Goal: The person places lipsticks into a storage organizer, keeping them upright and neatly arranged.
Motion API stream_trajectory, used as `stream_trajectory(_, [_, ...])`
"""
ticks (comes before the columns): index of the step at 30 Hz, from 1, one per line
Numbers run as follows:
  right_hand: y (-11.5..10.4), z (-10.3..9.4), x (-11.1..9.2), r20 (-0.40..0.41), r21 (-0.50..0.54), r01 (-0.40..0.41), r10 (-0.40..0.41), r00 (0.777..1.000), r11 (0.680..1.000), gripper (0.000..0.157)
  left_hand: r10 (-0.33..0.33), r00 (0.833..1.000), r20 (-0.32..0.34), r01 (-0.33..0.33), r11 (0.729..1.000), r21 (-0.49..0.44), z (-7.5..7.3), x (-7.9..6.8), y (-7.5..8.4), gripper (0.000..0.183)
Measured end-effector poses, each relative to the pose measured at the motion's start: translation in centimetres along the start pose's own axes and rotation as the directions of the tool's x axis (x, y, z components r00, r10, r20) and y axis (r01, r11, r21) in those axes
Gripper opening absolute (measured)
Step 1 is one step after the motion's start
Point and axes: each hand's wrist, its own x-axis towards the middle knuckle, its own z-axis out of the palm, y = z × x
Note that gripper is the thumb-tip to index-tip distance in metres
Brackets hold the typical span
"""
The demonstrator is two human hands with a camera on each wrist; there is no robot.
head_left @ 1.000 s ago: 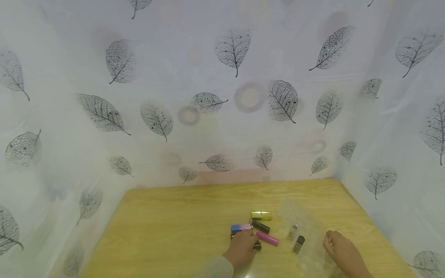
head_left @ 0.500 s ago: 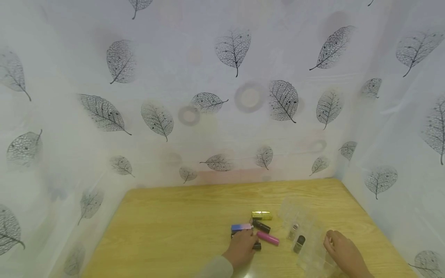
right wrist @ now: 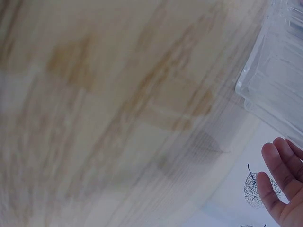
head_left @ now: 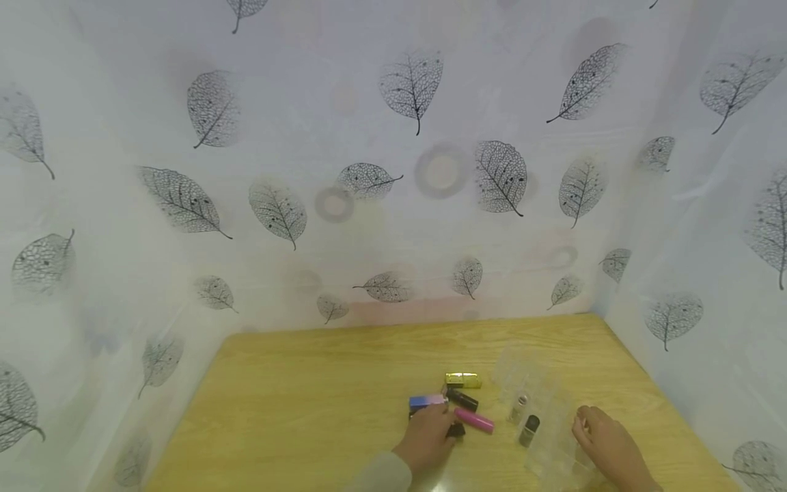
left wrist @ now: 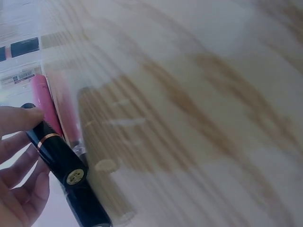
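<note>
While the left hand [head_left: 427, 437] pinches a black lipstick tube [left wrist: 56, 152] beside a pink tube [head_left: 473, 419], the right hand [head_left: 611, 444] lies relaxed near the clear organizer [head_left: 553, 427]'s right edge. Bench [head_left: 307, 389] wood spreads wide leftward, its far edge meeting a leaf-print curtain [head_left: 393, 236]. The lipstick's round gold emblem [left wrist: 75, 177] is unreadably small.

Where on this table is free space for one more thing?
Bare: the table, left of the left hand; also the strip between the gold tube and the patterned sheet. Crowded: from the left hand to the clear organizer.
</note>
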Motion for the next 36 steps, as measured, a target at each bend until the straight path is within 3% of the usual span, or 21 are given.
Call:
stream_trajectory(18, [-0.4,-0.5,0.2,0.075,0.056,-0.114,0.110,0.991,0.992,0.008,-0.088,0.994,-0.063,0.074,0.980,-0.187,-1.7,0.6,0.9,0.028])
stream_trajectory(24, [-0.3,-0.4,0.2,0.078,0.053,-0.115,0.111,0.991,0.992,0.008,-0.091,0.986,-0.143,0.058,0.974,-0.219,-2.1,0.9,1.2,0.027])
stream_trajectory(30, [-0.3,-0.4,0.1,0.085,0.053,-0.112,0.107,0.991,0.992,0.007,-0.108,0.968,-0.228,0.030,0.947,-0.320,-2.6,1.2,1.7,0.027])
stream_trajectory(36, [-0.4,-0.4,0.1,0.058,0.050,-0.085,0.082,0.995,0.995,0.005,-0.145,0.957,-0.251,0.036,0.918,-0.395,-3.1,1.4,2.0,0.028])
